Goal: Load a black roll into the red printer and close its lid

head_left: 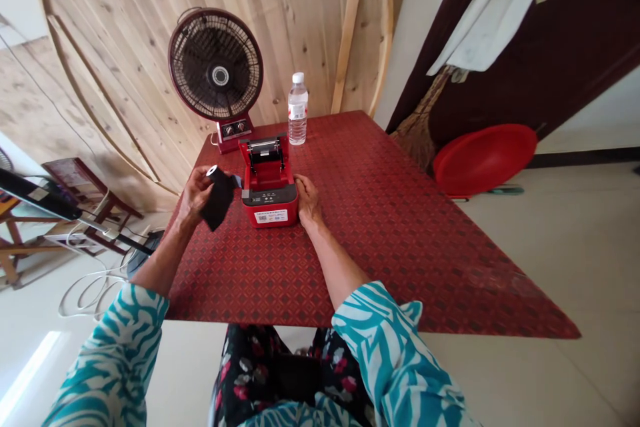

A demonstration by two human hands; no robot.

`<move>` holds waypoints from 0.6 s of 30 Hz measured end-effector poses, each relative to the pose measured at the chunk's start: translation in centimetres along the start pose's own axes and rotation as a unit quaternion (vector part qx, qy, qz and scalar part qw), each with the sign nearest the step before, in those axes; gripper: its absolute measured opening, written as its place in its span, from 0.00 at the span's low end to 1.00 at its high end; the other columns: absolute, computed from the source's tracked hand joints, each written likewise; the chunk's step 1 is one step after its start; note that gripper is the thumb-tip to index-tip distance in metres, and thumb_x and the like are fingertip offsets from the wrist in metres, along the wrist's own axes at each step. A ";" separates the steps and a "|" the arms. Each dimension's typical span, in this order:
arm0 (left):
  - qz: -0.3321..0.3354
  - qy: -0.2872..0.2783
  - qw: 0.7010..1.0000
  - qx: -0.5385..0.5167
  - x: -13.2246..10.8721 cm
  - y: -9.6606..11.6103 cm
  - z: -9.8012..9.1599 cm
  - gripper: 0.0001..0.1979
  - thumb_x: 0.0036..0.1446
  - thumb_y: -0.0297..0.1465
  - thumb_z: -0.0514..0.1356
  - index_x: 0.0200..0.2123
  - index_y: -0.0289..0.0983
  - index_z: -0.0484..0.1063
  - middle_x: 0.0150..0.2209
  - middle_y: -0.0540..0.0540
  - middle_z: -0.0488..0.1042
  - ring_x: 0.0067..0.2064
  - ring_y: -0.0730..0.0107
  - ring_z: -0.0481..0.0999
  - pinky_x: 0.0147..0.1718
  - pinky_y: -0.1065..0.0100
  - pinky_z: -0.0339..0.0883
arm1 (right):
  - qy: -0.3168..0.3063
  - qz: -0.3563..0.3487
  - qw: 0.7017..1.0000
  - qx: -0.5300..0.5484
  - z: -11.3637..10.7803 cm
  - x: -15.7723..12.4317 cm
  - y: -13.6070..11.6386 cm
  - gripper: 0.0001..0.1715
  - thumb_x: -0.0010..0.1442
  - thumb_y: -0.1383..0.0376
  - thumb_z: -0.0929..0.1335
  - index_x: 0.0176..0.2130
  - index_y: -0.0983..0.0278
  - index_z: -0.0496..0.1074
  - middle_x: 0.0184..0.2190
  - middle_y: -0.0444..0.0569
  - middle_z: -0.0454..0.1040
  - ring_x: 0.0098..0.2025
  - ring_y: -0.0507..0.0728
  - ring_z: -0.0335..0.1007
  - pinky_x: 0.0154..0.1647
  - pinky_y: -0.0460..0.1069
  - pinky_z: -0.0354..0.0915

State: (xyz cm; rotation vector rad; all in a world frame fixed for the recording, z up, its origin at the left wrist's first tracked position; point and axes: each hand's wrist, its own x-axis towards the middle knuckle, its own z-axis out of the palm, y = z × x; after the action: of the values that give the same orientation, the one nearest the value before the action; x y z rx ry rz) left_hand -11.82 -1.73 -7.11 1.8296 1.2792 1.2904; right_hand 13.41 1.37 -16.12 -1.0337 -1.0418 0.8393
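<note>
A small red and black printer [271, 213] sits on the patterned red table with its lid raised and its inside showing. To its left, my left hand [196, 195] is closed on a black roll [218, 200] with a white core, held above the table, with a loose strip hanging down. A small dark piece lies between the roll and the printer's left side; what it is cannot be made out. My right hand [308, 200] rests against the printer's right side, its fingers partly hidden behind the housing.
A fan [220, 73] and a water bottle [297, 113] stand at the back of the table [380, 233], behind the printer. A red basin [485, 160] and a broom are beyond the right edge. Chairs and white cables are on the left.
</note>
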 end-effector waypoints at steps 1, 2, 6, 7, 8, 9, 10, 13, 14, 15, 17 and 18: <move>0.008 -0.024 0.999 -0.037 0.7 1.2 0.4 0.26 0.52 0.49 0.64 0.49 0.42 0.67 0.44 0.43 0.79 0.46 0.58 0.80 0.42 0.58 0.76 | 0.000 0.000 1.000 0.001 0.0 0.1 0.1 0.20 0.57 0.53 0.62 0.41 0.59 0.76 0.44 0.48 0.80 0.49 0.59 0.73 0.57 0.56 0.64; 0.013 -0.057 0.997 -0.044 1.4 2.3 1.0 0.27 0.49 0.47 0.67 0.49 0.41 0.68 0.44 0.43 0.80 0.45 0.59 0.80 0.42 0.59 0.76 | 0.001 0.000 1.000 0.001 0.0 0.1 0.1 0.20 0.57 0.53 0.62 0.41 0.59 0.76 0.44 0.48 0.80 0.49 0.59 0.72 0.57 0.56 0.64; 0.030 -0.184 0.977 0.104 4.5 5.5 4.0 0.20 0.52 0.36 0.66 0.48 0.37 0.75 0.42 0.43 0.81 0.42 0.62 0.80 0.44 0.61 0.74 | -0.004 -0.007 1.000 -0.004 0.2 0.2 0.1 0.19 0.57 0.54 0.61 0.39 0.58 0.76 0.42 0.48 0.80 0.48 0.59 0.72 0.56 0.55 0.64; 0.029 -0.208 0.964 0.161 5.2 5.8 4.6 0.18 0.52 0.33 0.65 0.48 0.38 0.76 0.42 0.44 0.81 0.41 0.62 0.80 0.44 0.62 0.74 | -0.005 -0.009 1.000 -0.007 0.2 0.2 0.0 0.19 0.57 0.54 0.61 0.39 0.59 0.76 0.42 0.48 0.80 0.48 0.59 0.72 0.56 0.55 0.65; 0.026 -0.231 0.948 0.215 5.8 6.0 5.2 0.17 0.52 0.30 0.64 0.47 0.38 0.77 0.42 0.45 0.81 0.41 0.62 0.80 0.44 0.62 0.73 | -0.004 -0.010 1.000 -0.009 0.3 0.1 -0.1 0.19 0.57 0.54 0.61 0.39 0.59 0.76 0.42 0.48 0.80 0.48 0.59 0.72 0.55 0.55 0.65; 0.021 -0.255 0.930 0.263 6.4 6.0 5.7 0.16 0.52 0.28 0.63 0.46 0.39 0.78 0.42 0.45 0.82 0.42 0.61 0.81 0.44 0.63 0.73 | -0.001 -0.010 1.000 -0.011 0.4 0.1 -0.2 0.19 0.57 0.55 0.61 0.39 0.59 0.76 0.42 0.49 0.80 0.48 0.59 0.72 0.55 0.55 0.65; 0.017 -0.279 0.911 0.302 7.0 5.9 6.2 0.17 0.51 0.25 0.62 0.45 0.39 0.79 0.42 0.45 0.82 0.42 0.61 0.81 0.44 0.63 0.73 | 0.003 -0.010 1.000 -0.011 0.4 0.1 -0.3 0.19 0.57 0.55 0.61 0.39 0.59 0.77 0.42 0.49 0.80 0.48 0.59 0.72 0.55 0.55 0.65; 0.013 -0.350 0.862 0.367 8.3 5.3 7.3 0.18 0.49 0.22 0.61 0.43 0.40 0.80 0.42 0.45 0.82 0.44 0.61 0.81 0.43 0.67 0.72 | 0.007 -0.012 1.000 -0.007 0.6 0.1 -0.3 0.18 0.58 0.57 0.61 0.38 0.59 0.77 0.42 0.48 0.80 0.48 0.58 0.72 0.55 0.55 0.65; 0.014 -0.363 0.853 0.376 8.6 5.1 7.6 0.18 0.48 0.21 0.61 0.41 0.41 0.80 0.41 0.46 0.83 0.43 0.62 0.81 0.42 0.68 0.72 | 0.007 -0.014 1.000 -0.006 0.6 0.1 -0.3 0.18 0.58 0.57 0.61 0.38 0.58 0.77 0.42 0.48 0.80 0.48 0.58 0.72 0.56 0.56 0.65; 0.016 -0.372 0.847 0.379 8.9 4.9 7.8 0.17 0.47 0.21 0.61 0.39 0.42 0.81 0.40 0.47 0.83 0.43 0.63 0.81 0.41 0.69 0.71 | 0.006 -0.015 1.000 -0.006 0.7 0.2 -0.2 0.18 0.58 0.57 0.61 0.38 0.58 0.77 0.42 0.48 0.80 0.48 0.58 0.72 0.56 0.56 0.65; 0.016 -0.384 0.845 0.371 9.4 4.6 8.2 0.17 0.45 0.21 0.61 0.36 0.43 0.81 0.38 0.49 0.83 0.41 0.64 0.81 0.39 0.71 0.71 | 0.007 -0.016 1.000 -0.005 0.7 0.2 -0.1 0.18 0.58 0.58 0.61 0.38 0.59 0.77 0.42 0.48 0.80 0.48 0.58 0.72 0.56 0.56 0.66; 0.014 -0.390 0.848 0.359 9.6 4.6 8.2 0.16 0.44 0.21 0.61 0.35 0.43 0.81 0.36 0.50 0.83 0.40 0.64 0.81 0.39 0.71 0.71 | 0.007 -0.016 1.000 -0.004 0.7 0.2 0.0 0.17 0.59 0.58 0.61 0.38 0.58 0.77 0.42 0.48 0.80 0.48 0.58 0.72 0.56 0.56 0.66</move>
State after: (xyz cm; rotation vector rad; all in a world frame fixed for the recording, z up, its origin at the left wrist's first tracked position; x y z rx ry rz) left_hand -1.68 5.96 -2.70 2.4776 1.3044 -0.0721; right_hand 12.84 1.77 -15.92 -1.0256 -1.0495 0.8011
